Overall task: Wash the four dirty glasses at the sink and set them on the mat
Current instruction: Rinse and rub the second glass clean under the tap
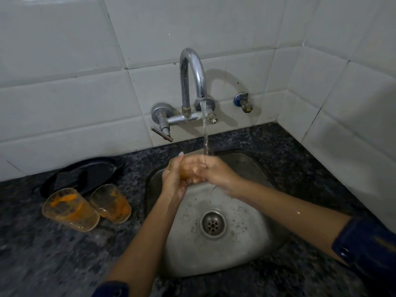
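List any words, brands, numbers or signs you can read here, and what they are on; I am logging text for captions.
None can be read.
Two clear plastic glasses with orange residue: faint marks on the nearer one, too blurred to read.
Curved chrome tap: no brand visible.
Blue-capped brass wall valve: no lettering visible.
Round steel sink and white wall tiles: plain.

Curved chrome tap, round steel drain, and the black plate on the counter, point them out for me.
Curved chrome tap (194, 67): head view, on the arched spout.
Round steel drain (213, 224): head view, on the strainer's centre.
Black plate (94, 168): head view, on its bare far side.
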